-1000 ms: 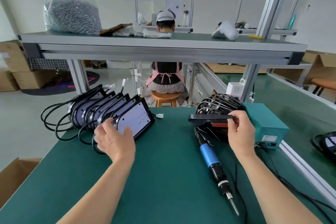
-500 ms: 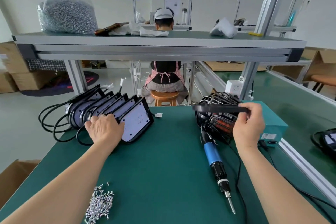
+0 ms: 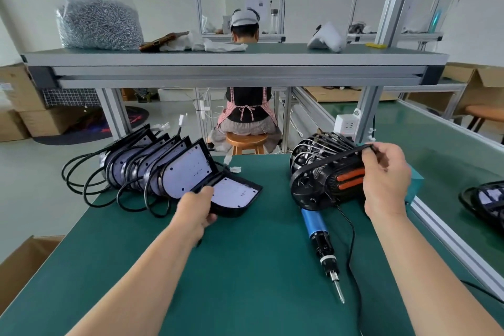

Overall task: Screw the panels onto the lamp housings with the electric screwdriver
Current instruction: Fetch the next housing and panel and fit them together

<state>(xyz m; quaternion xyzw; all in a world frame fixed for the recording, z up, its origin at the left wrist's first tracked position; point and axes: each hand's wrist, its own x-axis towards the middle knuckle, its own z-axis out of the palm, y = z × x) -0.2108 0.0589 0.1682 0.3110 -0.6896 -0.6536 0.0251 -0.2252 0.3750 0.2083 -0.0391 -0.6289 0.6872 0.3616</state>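
Observation:
My left hand (image 3: pixel 197 209) grips the near edge of a black lamp housing (image 3: pixel 235 195) with a white LED board, lying flat on the green table. Behind it, a row of several more lamp housings (image 3: pixel 152 165) leans upright with black cables. My right hand (image 3: pixel 387 177) pinches a thin black panel frame (image 3: pixel 338 159), lifted off a stack of black panels (image 3: pixel 313 169) at the right. The electric screwdriver (image 3: pixel 323 243), with its blue grip, lies on the table between my arms, its bit pointing toward me.
A teal box (image 3: pixel 416 181) sits behind my right hand, by the aluminium table rail (image 3: pixel 450 240). An overhead shelf (image 3: pixel 234 60) carries a bag of screws (image 3: pixel 98 23). A person sits on a stool beyond the table. Another lamp (image 3: pixel 485 199) lies at far right.
My left hand pulled the front lamp housing out of the row and laid it flat on the table. My right hand stayed on the panel frame. The camera tilted up, hiding the loose screws.

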